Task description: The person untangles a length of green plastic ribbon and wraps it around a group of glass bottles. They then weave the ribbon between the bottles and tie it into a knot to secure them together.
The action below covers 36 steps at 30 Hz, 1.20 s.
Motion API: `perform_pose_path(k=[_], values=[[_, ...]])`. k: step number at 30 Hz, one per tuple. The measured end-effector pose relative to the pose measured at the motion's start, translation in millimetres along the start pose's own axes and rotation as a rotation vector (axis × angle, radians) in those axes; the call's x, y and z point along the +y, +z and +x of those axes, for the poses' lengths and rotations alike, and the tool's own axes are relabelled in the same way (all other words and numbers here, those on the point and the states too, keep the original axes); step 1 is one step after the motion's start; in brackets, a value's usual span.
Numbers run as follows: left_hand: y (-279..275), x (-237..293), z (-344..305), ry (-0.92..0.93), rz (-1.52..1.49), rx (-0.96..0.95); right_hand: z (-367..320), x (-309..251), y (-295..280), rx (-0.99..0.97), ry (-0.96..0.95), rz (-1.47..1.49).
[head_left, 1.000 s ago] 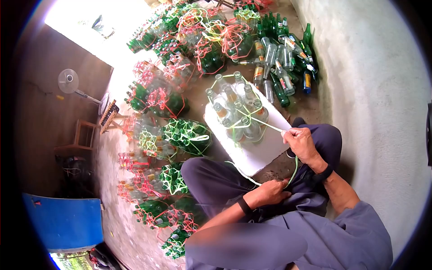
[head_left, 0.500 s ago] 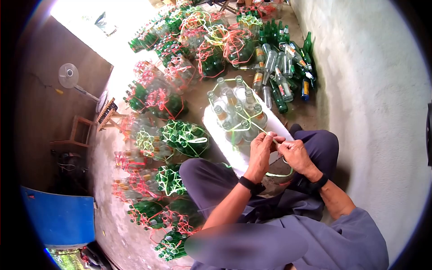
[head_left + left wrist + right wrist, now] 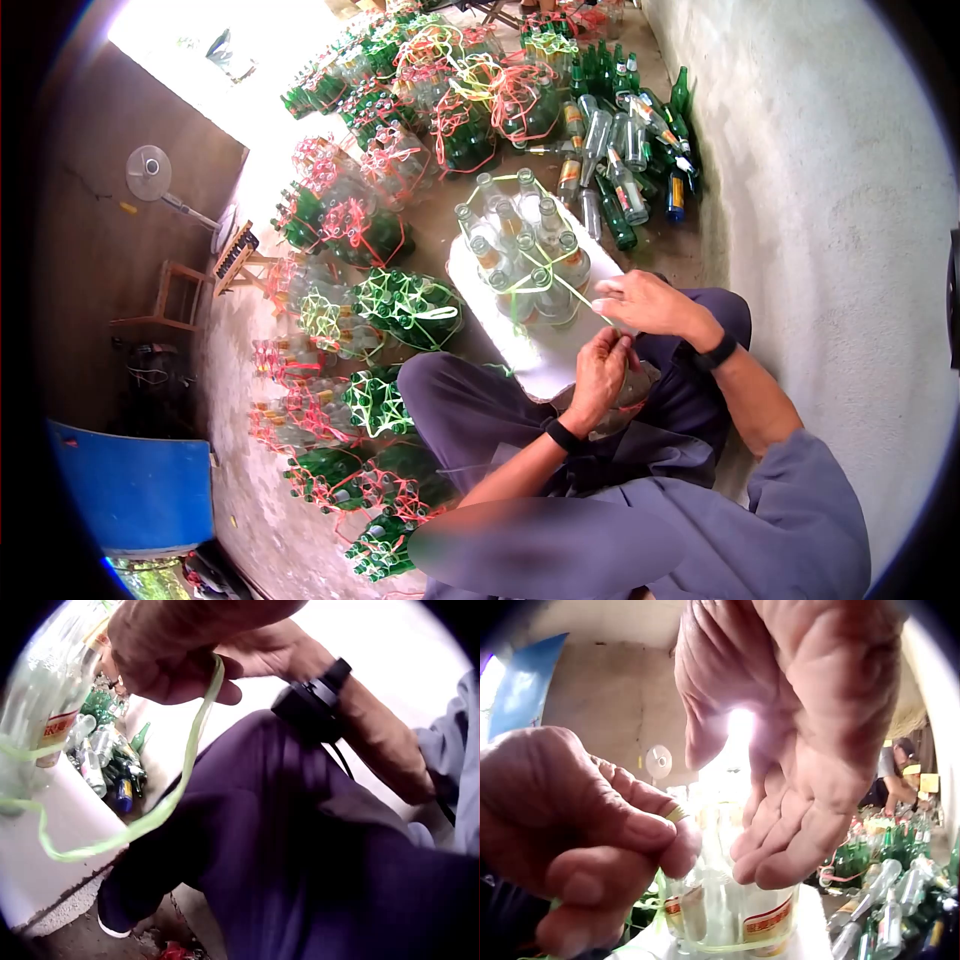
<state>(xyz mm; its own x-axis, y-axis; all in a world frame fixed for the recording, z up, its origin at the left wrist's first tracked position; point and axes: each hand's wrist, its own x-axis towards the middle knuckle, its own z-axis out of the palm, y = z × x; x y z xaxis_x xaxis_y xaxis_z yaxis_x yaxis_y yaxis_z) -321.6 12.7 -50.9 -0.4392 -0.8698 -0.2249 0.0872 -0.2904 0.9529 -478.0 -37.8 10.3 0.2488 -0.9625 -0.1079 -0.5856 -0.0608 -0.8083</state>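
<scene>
A bundle of clear glass bottles stands upright on a white block, bound round the outside and across the necks by light green plastic strap. One taut length of strap runs from the necks toward the hands. My left hand pinches the strap between thumb and forefinger, as the right wrist view shows. Just above it, my right hand is held with its fingers extended, apart from the left hand's fingertips. In the left wrist view a slack loop of strap hangs down and curves back to the bottles.
Loose green and clear bottles lie heaped by the wall. Bundles of bottles tied in green and red strap line the floor to the left. A fan and a wooden chair stand beyond. Another person bends over bottles farther off.
The left hand came up from the lap to the strap and joined the right, then drew back slightly toward the body. The right hand has released its pinch and straightened its fingers.
</scene>
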Motion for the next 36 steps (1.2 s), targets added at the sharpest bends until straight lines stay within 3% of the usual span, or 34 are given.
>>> perform_pose_path(k=[2,4,5,7,8,9,11,13,15,17,19,21,23,30,34,36], values=[[4.3,-9.6,-7.0,0.024,0.066,0.011,20.2,2.3,13.9,-0.015,-0.037,0.020],[5.4,0.8,-14.2,0.017,0.132,0.013,37.8,4.5,26.9,-0.080,0.031,0.417],[2.6,-0.4,-13.9,0.016,0.138,0.014,45.3,6.6,28.9,-0.078,0.027,0.422],[-5.7,-8.5,-12.7,0.046,0.221,-0.031,58.2,11.9,31.1,-0.124,0.291,0.744],[-11.7,-12.2,-11.9,0.045,0.227,-0.032,59.0,18.4,31.0,-0.082,0.276,0.837],[-18.4,-10.1,-11.7,0.151,0.340,-0.067,59.3,14.6,31.0,-0.081,0.273,0.842],[-32.0,-5.7,-10.5,0.255,0.455,-0.103,59.6,7.6,31.0,0.174,0.309,0.658],[-44.3,22.9,-7.6,0.419,0.930,0.110,58.8,4.7,27.7,0.182,0.340,0.701],[-55.8,55.0,5.9,0.714,1.028,0.208,60.0,8.2,30.0,0.190,0.372,0.750],[-62.5,88.9,21.2,0.754,1.153,0.195,63.6,15.6,34.8,0.223,0.360,0.751],[-69.6,96.1,44.4,0.780,1.375,0.209,63.8,15.6,33.7,0.239,0.310,0.714],[-75.6,93.2,64.5,0.684,1.455,0.185,63.6,21.3,36.3,0.257,0.266,0.674],[-87.1,78.3,84.4,0.611,1.496,0.171,67.9,34.1,42.2,0.285,0.172,0.606],[-80.1,69.8,86.3,0.611,1.568,0.221,70.7,44.0,42.4,0.312,0.105,0.467],[-79.7,68.0,87.2,0.611,1.601,0.251,69.5,41.9,37.8,0.295,0.130,0.493],[-78.2,69.3,87.1,0.585,1.613,0.243,67.0,37.4,31.7,0.235,0.154,0.338]])
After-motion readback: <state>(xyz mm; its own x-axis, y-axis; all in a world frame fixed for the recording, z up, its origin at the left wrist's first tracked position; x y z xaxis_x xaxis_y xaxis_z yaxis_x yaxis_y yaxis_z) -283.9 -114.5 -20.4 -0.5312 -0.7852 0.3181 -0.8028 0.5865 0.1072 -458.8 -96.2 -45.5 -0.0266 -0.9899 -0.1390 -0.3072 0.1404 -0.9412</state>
